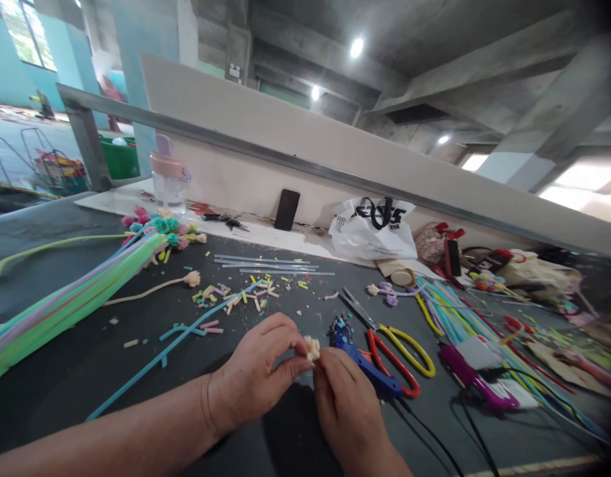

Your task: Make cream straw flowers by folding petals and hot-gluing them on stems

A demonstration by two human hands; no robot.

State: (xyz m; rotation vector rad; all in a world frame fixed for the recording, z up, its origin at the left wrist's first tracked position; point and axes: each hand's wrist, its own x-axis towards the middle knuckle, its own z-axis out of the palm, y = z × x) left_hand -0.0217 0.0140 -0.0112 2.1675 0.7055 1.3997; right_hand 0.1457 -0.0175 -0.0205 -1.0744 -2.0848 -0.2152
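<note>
A small cream flower-like piece (pixel 312 348) is held between both hands above the dark table. My left hand (pixel 266 371) pinches its left side with thumb and forefinger. My right hand (pixel 348 404) is closed on its lower right side; any stem inside the fingers is hidden. Just right of my hands lie a blue glue gun (pixel 368 368) and scissors (pixel 409 348) with red and yellow handles. Left of my hands, a long blue strip (pixel 171 354) lies near small cut pieces (pixel 230 297) in pink, yellow and cream.
A bundle of coloured strips with flower heads (pixel 87 291) lies at left. Behind stand a bottle (pixel 169 182), a black phone (pixel 287 209) and a white bag (pixel 372 232). A purple glue gun (pixel 477 381), cables and more strips (pixel 449 311) lie at right.
</note>
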